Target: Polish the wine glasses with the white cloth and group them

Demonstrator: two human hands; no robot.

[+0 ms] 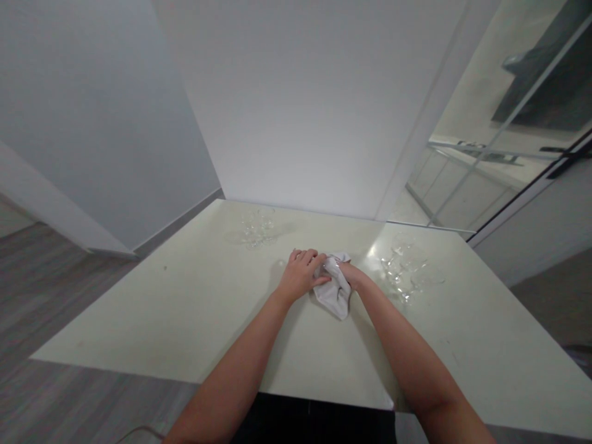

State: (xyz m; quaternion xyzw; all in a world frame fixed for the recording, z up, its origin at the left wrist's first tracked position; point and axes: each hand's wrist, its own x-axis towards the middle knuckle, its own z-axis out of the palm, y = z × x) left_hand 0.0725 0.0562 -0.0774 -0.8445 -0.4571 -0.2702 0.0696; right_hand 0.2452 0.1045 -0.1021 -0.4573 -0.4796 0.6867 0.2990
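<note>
Centrally, the person's two hands are meeting over a pale table, working at a white cloth. The cloth is bunching between the hands at its top, and a loose corner is hanging down toward the person. The left hand is curving its fingers over the cloth's left side, with the thumb sitting lower and apart from them; something clear is glinting by the fingertips, too small to make out, so whether this hand is closing on that or on the cloth, I cannot tell. The right hand is gripping the cloth from the other side, its fingers mostly hiding in the folds. Near the right forearm, a cluster of clear glasses is catching bright reflections, some of them seeming to lie on their sides. Farther back, left of the hands, a smaller group of glasses is standing near the table's far edge. Beyond that edge a white wall is rising, a glazed door is showing at the right, and grey floor is spreading out at the left.
</note>
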